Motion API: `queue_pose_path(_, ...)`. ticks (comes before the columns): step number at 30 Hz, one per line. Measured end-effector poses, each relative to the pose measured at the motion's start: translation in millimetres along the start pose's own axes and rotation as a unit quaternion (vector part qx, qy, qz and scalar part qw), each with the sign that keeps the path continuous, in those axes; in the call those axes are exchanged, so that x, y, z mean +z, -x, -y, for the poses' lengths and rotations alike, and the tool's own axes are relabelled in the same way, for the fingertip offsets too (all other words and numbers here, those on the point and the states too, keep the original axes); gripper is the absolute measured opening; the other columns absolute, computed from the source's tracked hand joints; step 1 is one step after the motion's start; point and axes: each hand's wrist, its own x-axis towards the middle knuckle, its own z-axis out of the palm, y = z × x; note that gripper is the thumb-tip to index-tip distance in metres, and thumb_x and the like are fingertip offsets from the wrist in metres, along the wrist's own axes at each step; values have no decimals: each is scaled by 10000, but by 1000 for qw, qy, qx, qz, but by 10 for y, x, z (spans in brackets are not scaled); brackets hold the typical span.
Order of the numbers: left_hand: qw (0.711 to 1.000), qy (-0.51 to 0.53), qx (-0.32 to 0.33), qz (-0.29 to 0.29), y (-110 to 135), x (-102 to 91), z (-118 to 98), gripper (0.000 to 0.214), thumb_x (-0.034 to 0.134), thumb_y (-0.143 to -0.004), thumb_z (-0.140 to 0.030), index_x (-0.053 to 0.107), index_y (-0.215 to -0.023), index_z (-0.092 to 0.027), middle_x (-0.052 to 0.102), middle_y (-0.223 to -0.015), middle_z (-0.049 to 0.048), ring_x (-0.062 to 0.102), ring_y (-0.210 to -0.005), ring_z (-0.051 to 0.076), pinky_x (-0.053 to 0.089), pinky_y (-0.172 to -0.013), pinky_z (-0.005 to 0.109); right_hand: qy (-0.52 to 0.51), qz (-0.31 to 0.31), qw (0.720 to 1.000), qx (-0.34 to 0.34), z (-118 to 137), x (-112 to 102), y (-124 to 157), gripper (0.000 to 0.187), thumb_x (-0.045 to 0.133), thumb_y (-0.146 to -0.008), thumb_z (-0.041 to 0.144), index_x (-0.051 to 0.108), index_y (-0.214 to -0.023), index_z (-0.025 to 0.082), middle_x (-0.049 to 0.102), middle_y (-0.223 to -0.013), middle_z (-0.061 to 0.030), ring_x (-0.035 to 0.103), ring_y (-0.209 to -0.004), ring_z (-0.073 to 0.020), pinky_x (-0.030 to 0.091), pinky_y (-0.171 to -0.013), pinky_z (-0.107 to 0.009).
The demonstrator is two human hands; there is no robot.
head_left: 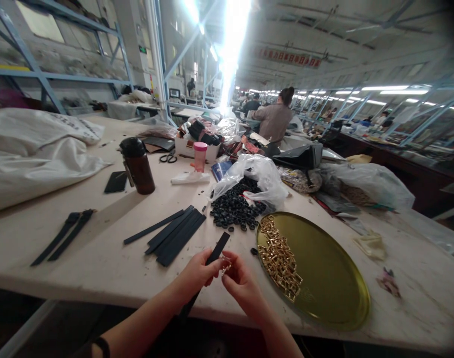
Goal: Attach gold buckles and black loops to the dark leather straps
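Note:
My left hand (199, 271) is closed on a black strap (220, 247), whose upper end sticks up past the fingers while its lower part hangs toward the table edge. Close beside it, my right hand (239, 276) pinches a small gold buckle (226, 265) against the strap; fingers partly cover the buckle. To the right lies a round gold tray (327, 268) with a heap of gold buckles (281, 256) along its left side. Beyond the hands is a pile of small black loops (234, 209). Several flat black straps (180, 236) lie left of them.
Two straps with fittings (64, 236) lie at the left, near a dark bottle (137, 166) and a phone (115, 182). Scissors (168, 158), a pink-lidded jar (200, 156) and a plastic bag (264, 174) stand farther back. A person (277, 117) is beyond the table.

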Motion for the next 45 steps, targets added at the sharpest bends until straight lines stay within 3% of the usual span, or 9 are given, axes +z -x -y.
queue_pose_path(6,999,-40,30,9,46,-15,99,312,479,-752,-408,512,-864,-118,474,-581,-32,391,-413,60,299,-360,170,-155,-16,984,90,12,65,25,361,602,-727,379,512,-1017,182,518,-657,24,436,-515,-72,351,-500,-220)
queue_pose_path(9,997,-62,38,6,41,-44,132,297,455,-764,-394,517,-848,-116,482,-588,-25,408,-419,63,316,-366,171,-229,4,966,122,46,77,67,402,651,-691,321,517,-1047,189,547,-707,7,464,-557,-75,365,-524,-216)
queue_pose_path(14,996,-79,13,27,55,-67,118,280,436,-761,-358,522,-862,-111,490,-603,-19,402,-422,65,311,-368,174,-145,8,987,75,1,96,93,437,656,-689,338,497,-1070,195,579,-691,9,497,-597,-99,392,-569,-239)
queue_pose_path(20,994,-87,-11,73,90,-95,136,356,410,-783,-456,511,-837,-119,441,-577,-35,375,-430,68,291,-385,182,-99,-82,990,60,-118,58,18,238,654,-694,341,596,-842,164,565,-639,26,476,-544,-72,393,-549,-220)
queue_pose_path(26,985,-154,3,74,126,-168,280,353,319,-845,-422,530,-853,-139,485,-588,-32,406,-476,83,305,-461,198,-389,-186,888,161,-14,71,-11,317,767,-560,231,574,-806,177,549,-622,64,492,-505,-18,435,-499,-128)
queue_pose_path(30,968,-228,26,98,160,-196,231,326,342,-854,-392,564,-813,-157,514,-602,-29,461,-569,100,321,-545,206,-423,-187,869,179,16,114,21,331,772,-559,214,579,-826,172,553,-605,69,494,-483,-5,433,-473,-102)
queue_pose_path(35,959,-254,37,117,178,-198,153,327,343,-858,-400,531,-742,-159,517,-627,-26,464,-593,103,318,-564,212,-388,-181,885,185,-18,138,68,340,775,-552,269,584,-813,163,541,-605,73,477,-479,-3,421,-469,-110)
queue_pose_path(40,980,-155,39,118,215,-146,88,257,362,-840,-369,477,-779,-147,492,-635,-29,426,-550,85,339,-545,199,-157,-154,972,76,-16,239,135,259,647,-705,373,585,-799,140,540,-597,42,461,-524,-41,403,-520,-168)
queue_pose_path(45,987,-99,-31,121,232,-108,54,311,358,-813,-439,454,-763,-147,454,-563,-43,321,-419,62,247,-403,185,-97,-146,982,66,-24,279,186,284,544,-776,421,554,-773,137,516,-575,37,465,-538,-66,393,-533,-197)
